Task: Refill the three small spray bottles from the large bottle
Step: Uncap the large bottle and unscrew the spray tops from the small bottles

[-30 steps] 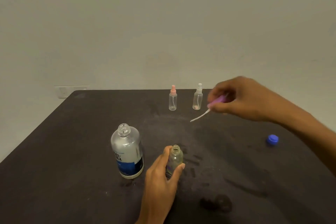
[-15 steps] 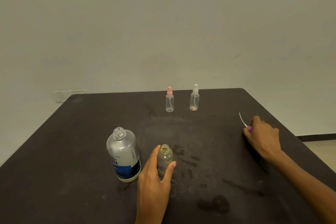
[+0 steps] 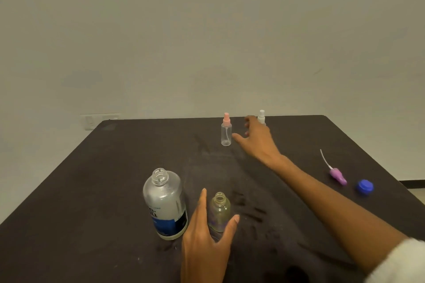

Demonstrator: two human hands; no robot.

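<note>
Head view: on a dark counter (image 3: pixel 92 190), the left hand (image 3: pixel 207 236) at 6 o'clock cups the uncapped small bottle (image 3: pixel 219 211), fingers loosely around it. The open large bottle (image 3: pixel 164 202) stands just beside, at 7 o'clock. The right hand (image 3: pixel 257 140), fingers spread and empty, reaches toward 12 o'clock between the pink-topped sprayer (image 3: pixel 226 131) and white-topped sprayer (image 3: pixel 261 118). These look light, tippable and slick; grip mid-body.

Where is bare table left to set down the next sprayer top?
Free: left of the large bottle, and between the right forearm and the purple sprayer top. Crowded: around the open small bottle in the left hand.
</note>
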